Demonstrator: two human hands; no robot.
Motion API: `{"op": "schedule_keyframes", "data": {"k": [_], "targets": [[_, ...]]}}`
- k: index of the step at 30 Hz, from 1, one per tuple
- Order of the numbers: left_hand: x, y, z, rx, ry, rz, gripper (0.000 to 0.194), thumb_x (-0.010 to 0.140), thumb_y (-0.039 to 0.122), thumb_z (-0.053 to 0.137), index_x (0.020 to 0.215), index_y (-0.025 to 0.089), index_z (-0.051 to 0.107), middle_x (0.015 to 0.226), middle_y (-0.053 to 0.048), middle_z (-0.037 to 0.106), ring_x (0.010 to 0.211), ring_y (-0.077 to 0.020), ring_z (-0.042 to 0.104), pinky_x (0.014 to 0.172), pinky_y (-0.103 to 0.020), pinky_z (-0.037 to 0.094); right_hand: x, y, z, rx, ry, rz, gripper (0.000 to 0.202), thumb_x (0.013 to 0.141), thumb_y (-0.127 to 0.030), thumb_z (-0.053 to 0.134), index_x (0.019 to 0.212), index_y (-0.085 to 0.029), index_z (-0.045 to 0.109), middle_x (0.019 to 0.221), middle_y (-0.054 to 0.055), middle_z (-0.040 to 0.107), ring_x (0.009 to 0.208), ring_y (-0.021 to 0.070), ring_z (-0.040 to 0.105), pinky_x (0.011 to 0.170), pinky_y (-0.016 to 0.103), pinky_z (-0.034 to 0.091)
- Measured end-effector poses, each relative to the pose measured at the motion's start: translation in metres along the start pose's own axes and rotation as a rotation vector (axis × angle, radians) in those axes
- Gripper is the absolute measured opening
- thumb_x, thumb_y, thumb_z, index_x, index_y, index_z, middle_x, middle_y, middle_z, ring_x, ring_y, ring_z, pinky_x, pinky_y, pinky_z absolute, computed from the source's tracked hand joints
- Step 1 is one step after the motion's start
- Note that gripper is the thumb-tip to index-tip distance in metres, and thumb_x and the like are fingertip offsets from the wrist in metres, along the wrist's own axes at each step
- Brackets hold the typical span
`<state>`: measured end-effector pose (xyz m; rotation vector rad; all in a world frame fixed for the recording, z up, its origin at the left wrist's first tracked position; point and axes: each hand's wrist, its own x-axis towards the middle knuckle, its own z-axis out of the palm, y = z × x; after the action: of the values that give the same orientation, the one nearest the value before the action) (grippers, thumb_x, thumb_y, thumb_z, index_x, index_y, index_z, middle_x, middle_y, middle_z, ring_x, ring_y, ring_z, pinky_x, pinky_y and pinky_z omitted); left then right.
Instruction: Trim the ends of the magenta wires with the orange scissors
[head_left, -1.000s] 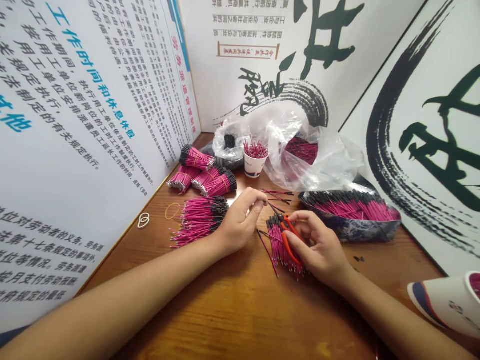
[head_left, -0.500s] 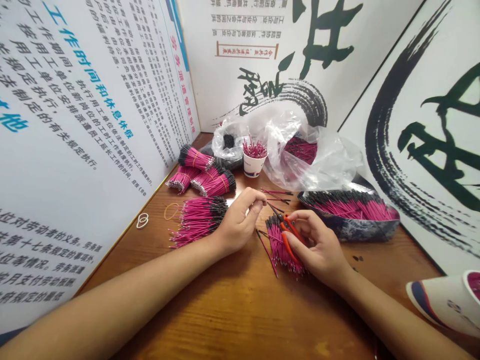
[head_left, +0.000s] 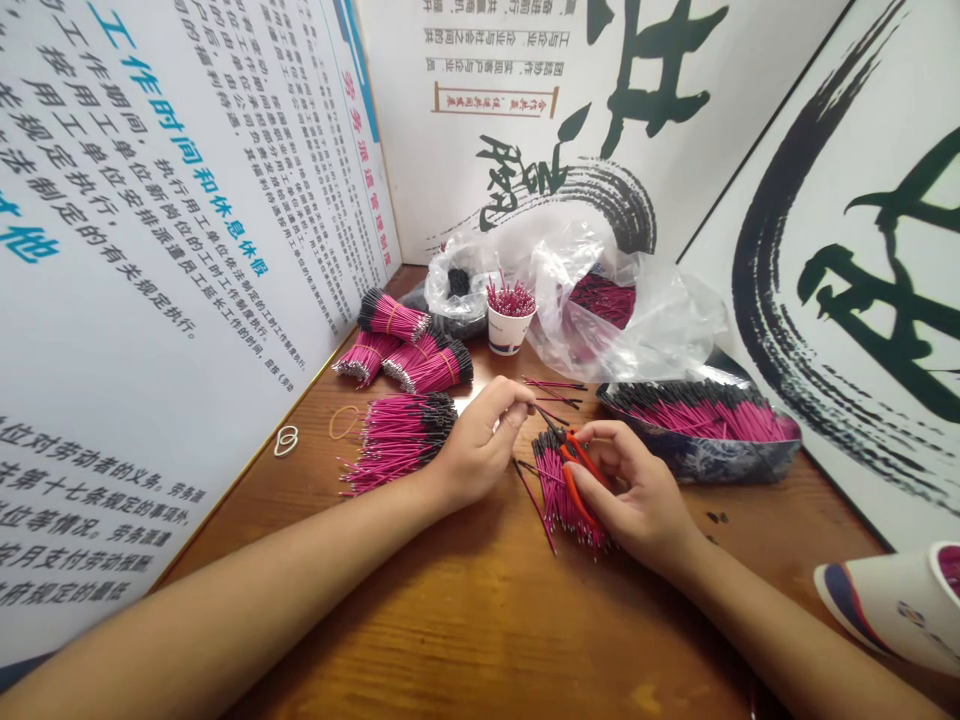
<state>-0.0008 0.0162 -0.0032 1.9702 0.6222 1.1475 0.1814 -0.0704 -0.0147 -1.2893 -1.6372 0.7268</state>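
With its fingertips pinched together, my left hand (head_left: pixel 487 440) is closed; what it pinches is hidden or too small to name. My right hand (head_left: pixel 637 495) grips red-handled long-nose pliers (head_left: pixel 583 468), whose dark tips reach up to my left fingertips. Beneath the pliers lies a pile of magenta wires with black ends (head_left: pixel 551 490). A larger spread of the same wires (head_left: pixel 394 440) rests beside my left wrist. A few loose wires (head_left: pixel 555 384) lie just beyond my hands.
Banded wire bundles (head_left: pixel 427 362) are stacked at the back left, near a paper cup of wires (head_left: pixel 510 325). Clear plastic bags (head_left: pixel 660 310) stand behind. At right are a dark tray of wires (head_left: pixel 697 455) and a tilted paper cup (head_left: pixel 889 610). Rubber bands (head_left: pixel 286 441) lie left.
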Motion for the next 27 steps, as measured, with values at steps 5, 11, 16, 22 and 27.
{"op": "schedule_keyframes", "data": {"k": [5, 11, 16, 22, 27], "targets": [[0.0002, 0.0003, -0.0004, 0.005, -0.005, -0.020, 0.018, 0.099, 0.022, 0.040, 0.088, 0.019, 0.053, 0.082, -0.002, 0.052, 0.081, -0.0168, 0.050, 0.080, -0.031, 0.043, 0.0003, -0.0018, -0.0006, -0.009, 0.000, 0.003, 0.017, 0.092, -0.028, 0.058, 0.104, -0.023, 0.048, 0.062, -0.007, 0.048, 0.051, 0.0108, 0.046, 0.050, 0.022, 0.037], [-0.0006, 0.0017, -0.0003, 0.008, -0.002, -0.028, 0.018, 0.099, 0.022, 0.039, 0.087, 0.019, 0.053, 0.082, -0.002, 0.053, 0.082, -0.0172, 0.051, 0.081, -0.032, 0.044, 0.0002, -0.0019, -0.0010, 0.012, 0.002, 0.020, 0.017, 0.092, -0.030, 0.059, 0.103, -0.023, 0.049, 0.065, -0.005, 0.054, 0.054, 0.0119, 0.050, 0.050, 0.023, 0.041], [-0.0008, 0.0011, -0.0001, -0.002, 0.003, -0.020, 0.018, 0.100, 0.022, 0.040, 0.089, 0.019, 0.054, 0.084, -0.003, 0.054, 0.083, -0.0172, 0.051, 0.081, -0.032, 0.044, 0.0010, -0.0035, -0.0014, 0.044, -0.021, 0.022, 0.015, 0.093, -0.028, 0.057, 0.105, -0.023, 0.049, 0.065, -0.005, 0.055, 0.053, 0.0111, 0.050, 0.050, 0.022, 0.041], [-0.0010, 0.0013, -0.0002, -0.020, -0.006, -0.019, 0.018, 0.099, 0.022, 0.039, 0.088, 0.019, 0.053, 0.085, -0.003, 0.054, 0.084, -0.0171, 0.052, 0.081, -0.032, 0.044, -0.0009, -0.0016, -0.0004, 0.061, -0.001, 0.025, 0.016, 0.093, -0.031, 0.058, 0.104, -0.023, 0.048, 0.063, -0.006, 0.054, 0.050, 0.0109, 0.048, 0.048, 0.022, 0.040], [-0.0011, 0.0014, -0.0001, -0.023, -0.006, -0.044, 0.019, 0.099, 0.022, 0.038, 0.087, 0.019, 0.052, 0.084, -0.003, 0.054, 0.083, -0.0169, 0.051, 0.080, -0.032, 0.044, -0.0014, 0.0018, -0.0002, 0.039, 0.020, 0.033, 0.019, 0.092, -0.033, 0.059, 0.104, -0.023, 0.049, 0.065, -0.005, 0.055, 0.053, 0.0117, 0.049, 0.049, 0.023, 0.040]]}}
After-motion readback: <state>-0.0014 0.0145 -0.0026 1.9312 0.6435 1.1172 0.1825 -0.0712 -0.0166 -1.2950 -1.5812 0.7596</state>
